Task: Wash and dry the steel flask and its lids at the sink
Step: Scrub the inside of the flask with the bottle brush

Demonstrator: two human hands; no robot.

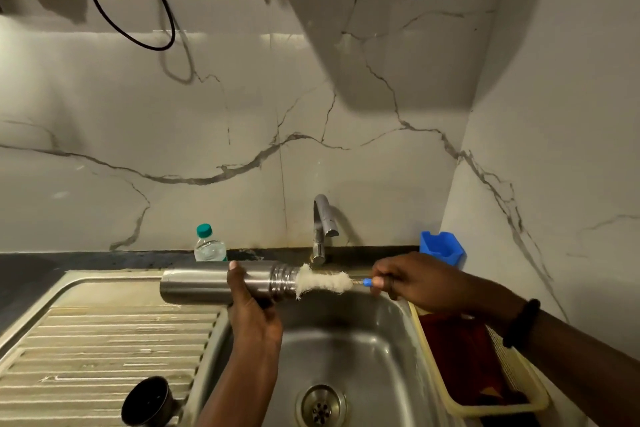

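Two hands busy: left hand [251, 308] fingers wrap horizontal flask [207, 284]; right hand [412, 282] fingers pinch brush [323, 282], tip hidden in flask mouth; basket [485, 392] contents unclear.

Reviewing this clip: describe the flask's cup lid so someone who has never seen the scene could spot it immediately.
Start at the steel sink basin and move left onto the ribbed steel draining board. At its near edge, close to the basin's rim, lies the dark round steel cup lid, tipped with its open mouth facing the camera. It is the only loose item on the board; the long steel flask is held above it.
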